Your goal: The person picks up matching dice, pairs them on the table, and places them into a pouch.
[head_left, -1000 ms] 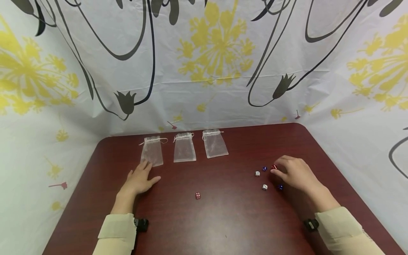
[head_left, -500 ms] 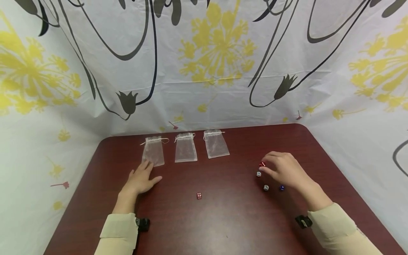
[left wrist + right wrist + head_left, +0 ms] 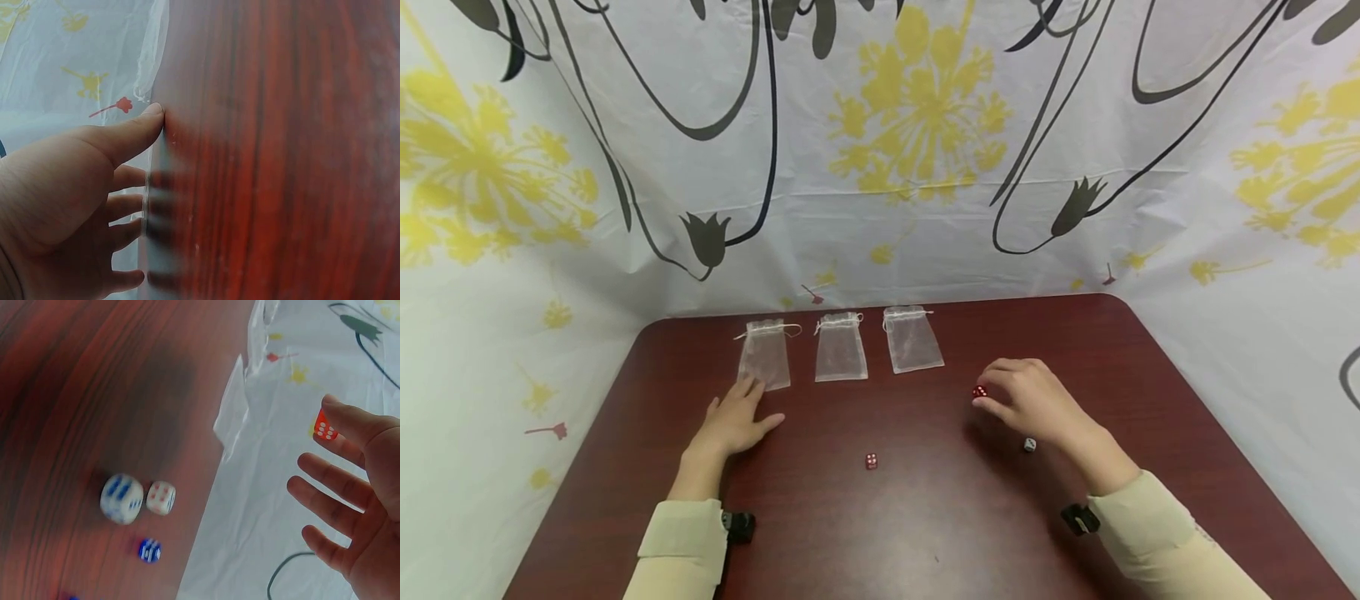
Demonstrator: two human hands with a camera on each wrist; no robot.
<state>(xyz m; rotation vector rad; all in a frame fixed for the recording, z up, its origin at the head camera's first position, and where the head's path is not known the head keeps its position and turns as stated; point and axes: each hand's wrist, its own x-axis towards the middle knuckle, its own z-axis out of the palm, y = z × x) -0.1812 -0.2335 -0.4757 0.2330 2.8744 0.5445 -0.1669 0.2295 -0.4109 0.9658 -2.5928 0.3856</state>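
Note:
In the head view my right hand (image 3: 1033,404) is lifted over the right half of the table, thumb and index finger pinching a red die (image 3: 980,392). The right wrist view shows that die (image 3: 325,428) with white pips, the other fingers held apart from it. My left hand (image 3: 727,427) rests flat on the table, its fingertips at the lower edge of the leftmost sheer drawstring bag (image 3: 765,354). A second red die (image 3: 871,461) lies near the table's middle.
Two more sheer bags, a middle one (image 3: 841,348) and a right one (image 3: 913,340), lie along the back. A white die (image 3: 1030,445) sits below the right hand; the right wrist view shows another white die (image 3: 161,498) and a blue die (image 3: 150,550). A patterned curtain (image 3: 917,208) borders the table.
My right hand has moved left with the red die, away from the white and blue dice and toward the bags. The left hand stays in place.

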